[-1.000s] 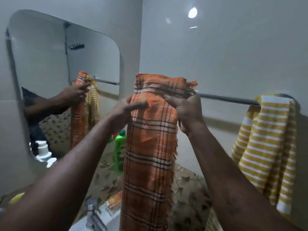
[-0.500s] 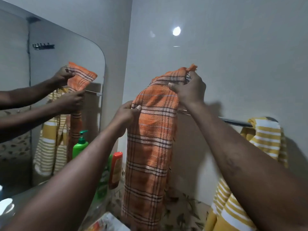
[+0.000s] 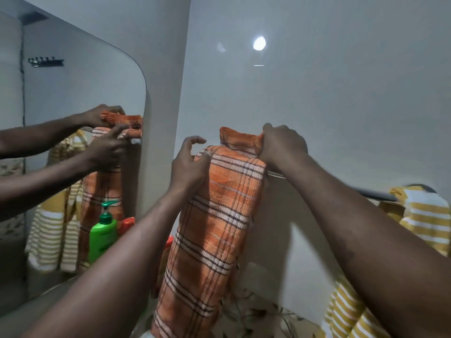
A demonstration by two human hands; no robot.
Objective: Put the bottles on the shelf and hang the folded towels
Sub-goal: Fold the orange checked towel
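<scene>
Orange plaid woven towel (image 3: pixel 219 203) hangs over the metal wall rail (image 3: pixel 371 193), its top bunched in the gripping right hand (image 3: pixel 283 145); the loose-fingered left hand (image 3: pixel 190 164) touches the front (a yellow-striped towel (image 3: pixel 427 215) hangs alongside). Next, likely: smoothing the drape.

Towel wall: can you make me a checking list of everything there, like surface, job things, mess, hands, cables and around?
Surface: leaf-patterned area low down, mostly hidden.
Job's things: orange plaid towel hangs across the towel rail; yellow striped towel hangs further right; green pump bottle shows in the mirror.
Clutter: nothing seen.
Grippers: right hand grips the orange plaid towel's bunched top; left hand touches its left edge with the thumb, fingers lifted.
Cables: nothing seen.
Surroundings: grey walls, a light's reflection.
</scene>
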